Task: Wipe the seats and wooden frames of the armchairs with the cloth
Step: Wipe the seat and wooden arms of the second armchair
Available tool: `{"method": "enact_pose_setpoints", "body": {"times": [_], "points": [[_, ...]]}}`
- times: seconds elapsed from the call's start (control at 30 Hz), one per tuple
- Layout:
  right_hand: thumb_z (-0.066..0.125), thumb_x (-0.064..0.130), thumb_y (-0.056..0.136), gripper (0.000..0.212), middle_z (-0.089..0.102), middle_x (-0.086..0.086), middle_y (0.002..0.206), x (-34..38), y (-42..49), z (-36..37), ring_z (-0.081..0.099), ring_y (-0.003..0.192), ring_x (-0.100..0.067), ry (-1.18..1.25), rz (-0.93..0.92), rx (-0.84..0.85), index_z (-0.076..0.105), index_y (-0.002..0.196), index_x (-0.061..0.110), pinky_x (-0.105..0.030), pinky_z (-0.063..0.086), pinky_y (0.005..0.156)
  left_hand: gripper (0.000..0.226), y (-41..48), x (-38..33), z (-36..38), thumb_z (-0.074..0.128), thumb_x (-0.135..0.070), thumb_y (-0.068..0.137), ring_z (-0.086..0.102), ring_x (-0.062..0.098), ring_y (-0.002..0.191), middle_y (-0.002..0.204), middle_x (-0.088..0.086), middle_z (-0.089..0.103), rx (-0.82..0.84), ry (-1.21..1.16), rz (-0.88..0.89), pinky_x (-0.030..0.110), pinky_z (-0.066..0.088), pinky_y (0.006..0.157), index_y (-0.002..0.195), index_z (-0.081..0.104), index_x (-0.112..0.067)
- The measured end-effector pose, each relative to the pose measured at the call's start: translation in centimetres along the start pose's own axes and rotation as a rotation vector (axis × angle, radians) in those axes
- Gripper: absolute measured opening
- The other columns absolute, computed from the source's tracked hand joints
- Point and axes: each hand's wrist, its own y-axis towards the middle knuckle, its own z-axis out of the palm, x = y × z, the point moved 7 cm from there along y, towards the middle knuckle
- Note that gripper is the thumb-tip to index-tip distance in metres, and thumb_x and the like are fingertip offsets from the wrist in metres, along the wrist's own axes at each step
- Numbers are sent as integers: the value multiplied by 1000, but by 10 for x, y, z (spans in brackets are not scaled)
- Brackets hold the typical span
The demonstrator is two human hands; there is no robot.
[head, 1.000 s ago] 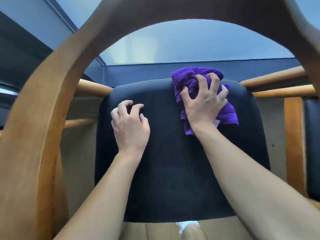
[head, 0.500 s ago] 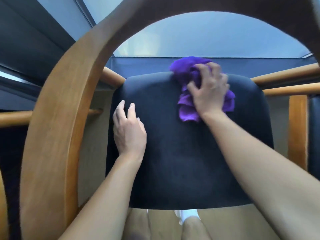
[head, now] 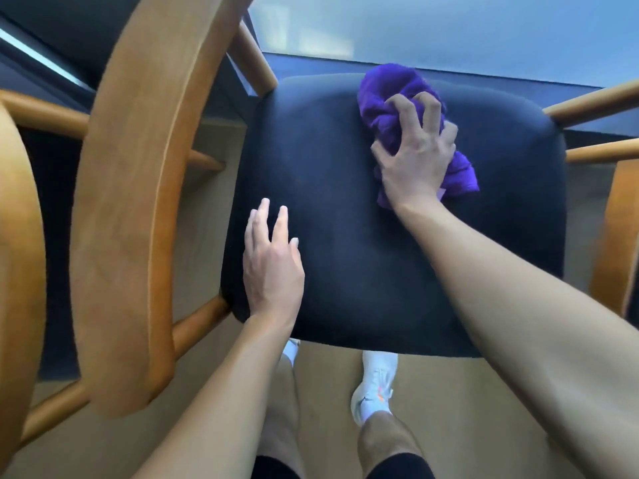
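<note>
Clutching the bunched purple cloth [head: 390, 98], the person's right hand [head: 415, 160] has its fingers [head: 403, 108] curled into the folds and presses the wad down on the dark seat [head: 345, 243].

That seat fills the middle of the view, a padded cushion with rounded corners, its near edge toward the person's legs and its far edge toward a pale window wall. A broad curved wooden arm [head: 128, 209] sweeps along the seat's left edge, from near to far, standing apart from the cushion. Round wooden rungs [head: 197, 323] meet the seat at its near left and far left corners, and two more run off past the far right corner. An upright wooden piece [head: 619, 236] stands beyond the right edge. Part of a second chair's arm [head: 17, 243] shows at the left border.

The cloth lies against the seat's far edge, right of the middle. Its long axis runs on a slant, one end at the far edge and a loose tail pointing toward the right edge, showing beyond the wrist.

The left hand [head: 271, 267] lies flat on the seat beside the left edge, near the near left corner, fingers straight and pointing at the far edge, gripping nothing.

A white shoe [head: 375, 385] stands on the tan floor just off the near edge.
</note>
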Motion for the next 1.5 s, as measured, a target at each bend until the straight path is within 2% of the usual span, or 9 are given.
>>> {"method": "enact_pose_setpoints", "body": {"times": [0.13,0.4,0.5,0.6,0.77,0.93,1.1,1.33,1.5], "points": [[61,35,76,45,60,-1,132,14,-102,-1,54,97,-40,89,-242,-5,68,120,29,-46,48,82,49,-34,4,5,59,-3,95,32,30,144,157,9,35,5,-26,-64,40,34,113,142,50,-8],[71,29,80,42,62,-7,130,-19,-243,-13,55,99,-43,83,-698,172,66,121,30,-47,47,78,62,-83,15,10,47,7,93,11,25,151,165,6,15,124,-25,-101,34,22,118,152,35,-10],[70,29,80,41,59,-7,132,-54,-212,-30,53,101,-41,71,-528,69,66,121,30,-48,45,83,56,-80,20,6,51,-5,97,13,23,151,164,4,15,169,-24,-82,34,24,117,151,37,-12],[67,26,80,45,54,-5,136,-90,-187,-43,51,103,-41,119,-137,-69,62,125,28,-47,44,90,53,-75,24,1,53,-12,98,17,22,149,163,3,18,189,1,-39,36,30,115,150,40,-13],[64,31,79,45,54,0,137,-51,-195,-21,49,102,-39,175,339,-244,64,124,27,-48,45,93,57,-80,40,-1,54,-8,96,16,26,149,164,3,16,195,52,26,39,41,106,151,39,-17],[63,34,79,42,58,-1,133,26,-220,9,51,96,-37,139,138,-152,67,121,26,-43,45,82,62,-87,55,6,56,-8,97,10,29,151,165,5,12,215,58,102,38,39,108,154,31,-14],[68,25,83,41,56,-6,130,-8,-212,-8,51,90,-37,116,-173,-1,65,124,27,-46,49,82,65,-94,43,15,63,-17,92,15,41,148,162,16,17,224,92,64,50,42,106,150,36,-4],[66,28,85,49,44,-9,136,-159,-194,-77,49,109,-38,119,306,-99,54,133,28,-31,33,95,71,-96,17,30,62,-26,94,4,53,145,161,27,5,296,156,22,56,23,116,152,29,-1],[69,38,87,47,47,-5,132,-86,-198,-44,49,94,-33,258,486,-179,57,130,24,-27,32,84,47,-91,-10,27,56,-18,96,28,43,143,153,21,35,150,40,190,50,35,111,140,50,-4]]}}
